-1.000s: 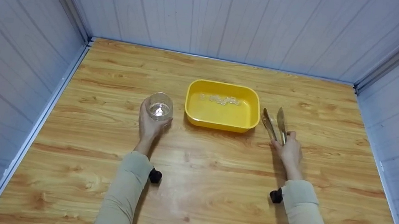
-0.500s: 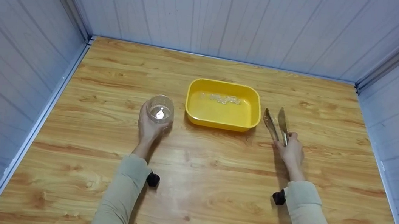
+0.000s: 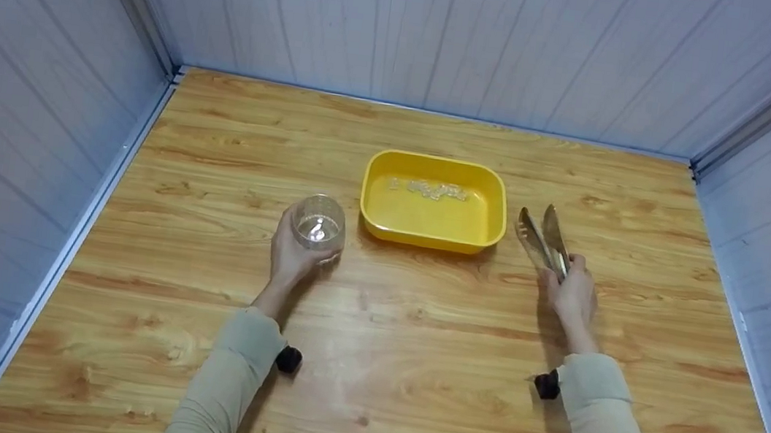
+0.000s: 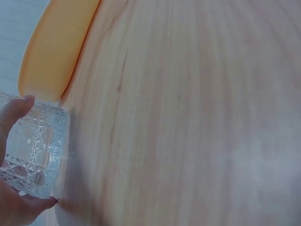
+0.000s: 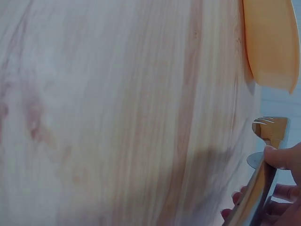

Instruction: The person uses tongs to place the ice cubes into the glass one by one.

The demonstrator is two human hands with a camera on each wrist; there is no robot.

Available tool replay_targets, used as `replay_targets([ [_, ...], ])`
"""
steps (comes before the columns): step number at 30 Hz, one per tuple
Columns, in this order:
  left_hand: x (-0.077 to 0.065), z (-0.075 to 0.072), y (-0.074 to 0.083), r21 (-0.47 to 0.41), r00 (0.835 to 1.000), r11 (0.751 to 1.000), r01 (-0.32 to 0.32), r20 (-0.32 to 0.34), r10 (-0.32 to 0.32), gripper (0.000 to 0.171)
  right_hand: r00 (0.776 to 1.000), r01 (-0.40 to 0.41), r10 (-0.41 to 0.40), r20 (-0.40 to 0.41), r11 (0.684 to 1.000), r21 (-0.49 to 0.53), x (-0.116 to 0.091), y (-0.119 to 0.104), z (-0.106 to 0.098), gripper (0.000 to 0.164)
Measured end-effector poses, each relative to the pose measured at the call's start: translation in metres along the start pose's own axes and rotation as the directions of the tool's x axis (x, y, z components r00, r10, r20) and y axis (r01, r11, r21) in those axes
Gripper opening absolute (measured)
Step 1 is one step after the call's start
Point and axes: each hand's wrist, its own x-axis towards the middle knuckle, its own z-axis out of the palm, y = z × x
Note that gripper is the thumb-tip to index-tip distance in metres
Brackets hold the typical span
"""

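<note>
My left hand (image 3: pixel 294 257) grips a clear glass (image 3: pixel 318 221) from its left and near side. In the left wrist view the glass (image 4: pixel 35 146) shows a cut pattern, with thumb and fingers around it. My right hand (image 3: pixel 573 291) holds metal tongs (image 3: pixel 553 237), their two arms spread apart and pointing away from me. One tip of the tongs (image 5: pixel 272 126) has fork-like slots in the right wrist view. Between the hands, farther back, stands a yellow rectangular tub (image 3: pixel 426 241). Several small clear cubes (image 3: pixel 433 190) lie along its far side.
The tub rests on a wood-grain table (image 3: pixel 368 361). Pale panel walls (image 3: pixel 408 28) enclose the table at the back and on both sides. A black wrist camera (image 3: pixel 289 360) sits at the left cuff, another black camera (image 3: pixel 546 385) at the right cuff.
My left hand has brought the glass slightly nearer to me and to the right. The right hand has shifted a little to the right with the tongs. The cubes stay in the tub.
</note>
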Motion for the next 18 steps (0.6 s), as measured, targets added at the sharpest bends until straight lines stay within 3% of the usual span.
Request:
replay_targets([
  [7,-0.008,0.000,0.004,0.022,0.998,1.000,0.011,0.068,-0.012,0.096,0.998,0.052,-0.051,-0.036,0.998,0.036,0.001,-0.001,-0.004,0.048],
  [18,-0.027,0.012,0.011,-0.023,0.988,1.000,-0.011,0.152,0.015,0.096,0.993,0.086,-0.078,-0.092,0.993,0.077,-0.002,-0.005,-0.017,0.051],
])
